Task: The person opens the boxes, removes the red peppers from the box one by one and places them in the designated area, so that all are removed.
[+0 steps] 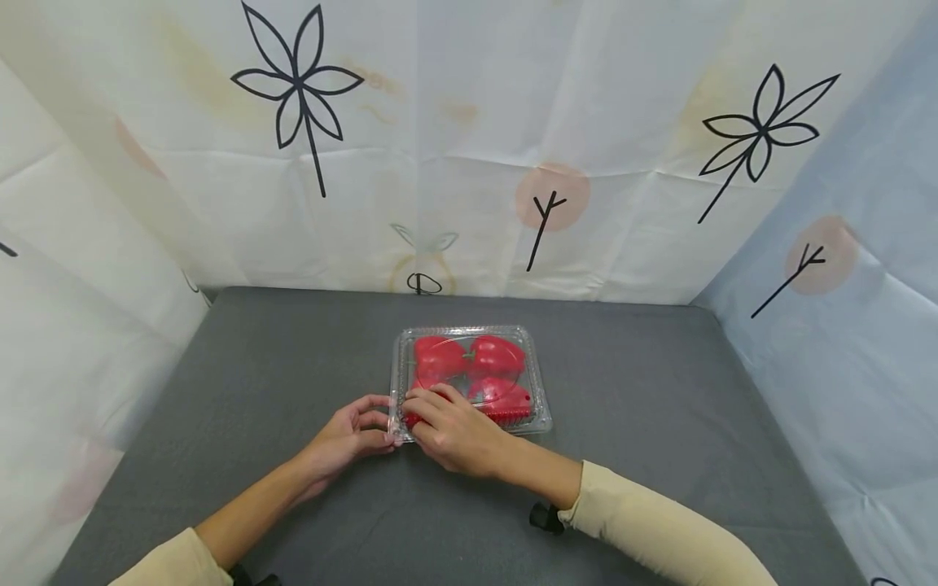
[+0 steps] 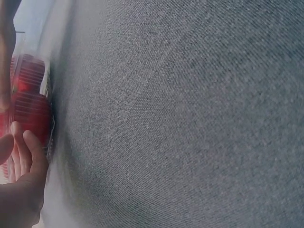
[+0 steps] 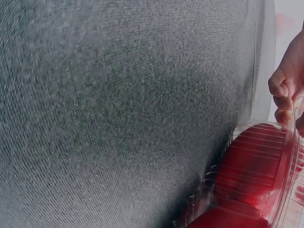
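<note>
One left hand (image 1: 339, 448), fingers loosely spread, touches the left edge of a clear, ribbed plastic box (image 1: 540, 387) of shiny red peppers (image 1: 498, 356) at the frame's lower centre, its lower-left rim gripped by the right hand (image 1: 462, 435).

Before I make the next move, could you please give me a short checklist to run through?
1. Clear plastic clamshell resting on the gray tabletop: ok.
2. Red bell peppers inside it: ok.
3. Left grip touching the clamshell's near left corner: ok.
4. Right grip at its near side: ok, fingers curled.
5. Left grip's hold firm: cannot tell.
6. Lid fastened: cannot tell; right grip covers part of the near edge.
</note>
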### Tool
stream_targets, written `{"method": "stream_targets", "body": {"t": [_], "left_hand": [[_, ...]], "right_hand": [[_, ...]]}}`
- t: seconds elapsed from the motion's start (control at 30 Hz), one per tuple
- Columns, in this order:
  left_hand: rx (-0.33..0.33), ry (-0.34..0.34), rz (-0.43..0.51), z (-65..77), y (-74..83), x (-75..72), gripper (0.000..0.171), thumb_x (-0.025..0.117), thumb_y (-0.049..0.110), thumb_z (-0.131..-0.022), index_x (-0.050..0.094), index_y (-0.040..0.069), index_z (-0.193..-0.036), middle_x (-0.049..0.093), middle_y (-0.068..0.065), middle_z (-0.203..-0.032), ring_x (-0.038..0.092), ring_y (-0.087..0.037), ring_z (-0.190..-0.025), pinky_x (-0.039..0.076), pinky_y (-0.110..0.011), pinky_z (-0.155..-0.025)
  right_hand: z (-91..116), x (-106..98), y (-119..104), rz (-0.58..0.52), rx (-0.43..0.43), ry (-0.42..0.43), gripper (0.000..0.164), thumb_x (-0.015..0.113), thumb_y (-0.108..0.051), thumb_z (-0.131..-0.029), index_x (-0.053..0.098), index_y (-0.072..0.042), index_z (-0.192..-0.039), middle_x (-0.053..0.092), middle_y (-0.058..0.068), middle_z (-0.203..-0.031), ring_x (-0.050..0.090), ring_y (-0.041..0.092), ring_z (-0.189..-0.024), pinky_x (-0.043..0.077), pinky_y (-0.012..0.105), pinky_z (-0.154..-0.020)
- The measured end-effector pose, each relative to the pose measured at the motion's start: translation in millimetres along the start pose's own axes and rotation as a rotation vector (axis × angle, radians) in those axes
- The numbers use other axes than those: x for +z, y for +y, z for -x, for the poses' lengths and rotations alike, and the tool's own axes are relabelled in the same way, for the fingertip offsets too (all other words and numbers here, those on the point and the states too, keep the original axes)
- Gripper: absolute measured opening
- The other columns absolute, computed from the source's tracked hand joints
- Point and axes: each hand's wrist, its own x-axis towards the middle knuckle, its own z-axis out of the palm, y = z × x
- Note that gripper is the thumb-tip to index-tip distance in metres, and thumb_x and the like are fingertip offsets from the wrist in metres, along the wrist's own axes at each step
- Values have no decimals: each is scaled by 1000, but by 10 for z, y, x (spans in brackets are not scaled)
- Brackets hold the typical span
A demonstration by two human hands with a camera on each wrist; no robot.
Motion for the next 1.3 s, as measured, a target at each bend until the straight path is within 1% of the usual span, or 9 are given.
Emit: {"method": "stream_targets", "body": {"t": [0.13,0.3,0.63,0.77,1.0,1.13,1.23,1.3], "left_hand": [[14,5,-2,-5,-13,14,58,66,0,-92,33,-7,-140,67,-9,-103,67,-16,-92,57,-31,-86],[7,21,-16,-6,-4,28,57,63,-1,-92,33,-7,-140,66,-9,-103,68,-17,-92,58,-31,-85],[1,29,-47,-4,10,33,57,64,1,-93,34,-6,-141,66,-11,-106,66,-18,-93,58,-31,-85],[-7,32,-58,-6,9,26,57,65,3,-93,35,-5,-141,66,-12,-106,66,-18,-93,57,-30,-85],[-8,29,-55,-18,14,24,57,66,2,-93,35,-5,-140,67,-12,-107,67,-19,-93,58,-32,-86],[11,24,-63,-28,10,19,55,67,0,-92,36,-5,-137,67,-11,-105,69,-20,-92,58,-32,-85],[41,19,-77,-32,-3,4,53,66,-1,-92,37,-6,-136,67,-11,-103,70,-20,-91,58,-33,-85],[48,19,-84,-29,-7,-10,54,66,-1,-92,37,-7,-137,67,-11,-102,69,-19,-90,58,-32,-85]], "right_hand": [[11,17,-16,19,14,-24,13,78,-21,-83,72,-10,-87,61,6,-121,52,24,-123,44,42,-105],[17,15,-23,24,22,-34,13,79,-20,-82,71,-11,-87,60,6,-121,51,24,-122,44,42,-104],[27,1,-37,-6,47,-57,20,82,-23,-79,71,-10,-91,58,7,-121,50,23,-121,43,42,-104],[31,9,-41,-34,60,-60,23,83,-24,-79,71,-10,-92,57,7,-121,49,23,-121,42,42,-106],[38,10,-43,-41,76,-68,25,84,-26,-78,71,-10,-93,57,6,-122,48,22,-122,41,42,-107],[32,8,-42,-24,65,-55,26,84,-26,-78,71,-10,-92,58,7,-121,49,23,-121,42,43,-106],[12,1,-32,-44,64,-26,24,84,-23,-78,70,-9,-90,58,8,-120,49,23,-120,42,43,-106],[-1,0,-22,-54,58,-9,23,84,-22,-78,70,-9,-90,58,8,-120,50,23,-120,42,43,-106]]}}
